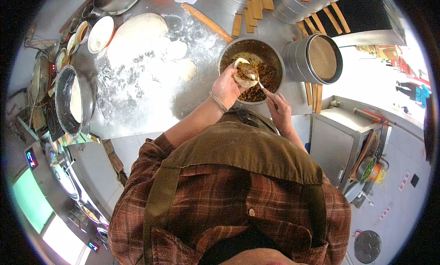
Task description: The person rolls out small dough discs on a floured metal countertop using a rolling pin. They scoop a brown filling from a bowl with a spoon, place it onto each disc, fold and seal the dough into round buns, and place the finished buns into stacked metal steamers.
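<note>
My left hand (228, 85) cradles a round dough wrapper (246, 83) over a metal bowl (282, 71). Brown chopped filling (244, 71) lies on the wrapper. In my right hand (277, 105) is the handle of a metal spoon (260, 84), its bowl end resting at the filling on the wrapper. More loose chopped filling (268, 74) covers the inside of the bowl beneath. Left of the bowl, several flattened dough rounds (187, 70) lie on the floured steel table (199, 96). Behind them sits a large mass of dough (141, 29).
A wooden rolling pin (208, 22) lies diagonally behind the bowl. Close on the right stands a metal cylinder with a mesh face (321, 59). A deep metal basin (74, 100) with dough and a white bowl (100, 34) stand at the left. Wooden slats (256, 5) project at the back.
</note>
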Tool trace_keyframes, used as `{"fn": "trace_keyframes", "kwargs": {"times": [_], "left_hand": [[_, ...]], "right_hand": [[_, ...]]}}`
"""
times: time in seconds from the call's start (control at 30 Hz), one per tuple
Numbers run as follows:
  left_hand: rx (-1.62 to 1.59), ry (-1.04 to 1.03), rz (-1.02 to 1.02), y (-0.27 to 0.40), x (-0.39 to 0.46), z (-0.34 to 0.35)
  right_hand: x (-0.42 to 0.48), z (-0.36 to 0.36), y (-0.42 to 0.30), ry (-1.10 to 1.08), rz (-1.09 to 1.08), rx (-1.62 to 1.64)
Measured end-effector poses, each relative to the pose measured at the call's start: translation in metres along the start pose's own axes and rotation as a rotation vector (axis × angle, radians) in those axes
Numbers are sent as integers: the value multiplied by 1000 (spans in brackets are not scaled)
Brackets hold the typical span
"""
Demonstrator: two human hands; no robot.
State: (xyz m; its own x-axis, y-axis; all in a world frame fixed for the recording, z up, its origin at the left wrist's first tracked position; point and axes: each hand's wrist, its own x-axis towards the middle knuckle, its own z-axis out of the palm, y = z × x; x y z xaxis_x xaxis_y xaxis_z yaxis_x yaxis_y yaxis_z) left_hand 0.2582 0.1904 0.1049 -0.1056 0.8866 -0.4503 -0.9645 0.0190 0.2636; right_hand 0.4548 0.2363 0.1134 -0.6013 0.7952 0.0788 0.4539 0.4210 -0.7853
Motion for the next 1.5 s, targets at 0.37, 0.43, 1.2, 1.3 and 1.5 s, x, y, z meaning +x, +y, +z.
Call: {"fn": "trace_keyframes", "kwargs": {"times": [0.37, 0.43, 1.2, 1.3, 1.5], "left_hand": [[-74, 44, 8, -1, 16, -32], [-35, 132, 79, 10, 16, -25], [228, 207, 245, 71, -1, -20], [214, 202, 247, 69, 0, -24], [209, 194, 237, 68, -2, -26]], "right_hand": [[-6, -2, 1, -193, -20, -237], [-1, -6, 7, -140, -28, -218], [86, 6, 34, -623, 599, 387], [79, 2, 46, -573, 427, 247], [96, 17, 36, -452, 228, -346]]}}
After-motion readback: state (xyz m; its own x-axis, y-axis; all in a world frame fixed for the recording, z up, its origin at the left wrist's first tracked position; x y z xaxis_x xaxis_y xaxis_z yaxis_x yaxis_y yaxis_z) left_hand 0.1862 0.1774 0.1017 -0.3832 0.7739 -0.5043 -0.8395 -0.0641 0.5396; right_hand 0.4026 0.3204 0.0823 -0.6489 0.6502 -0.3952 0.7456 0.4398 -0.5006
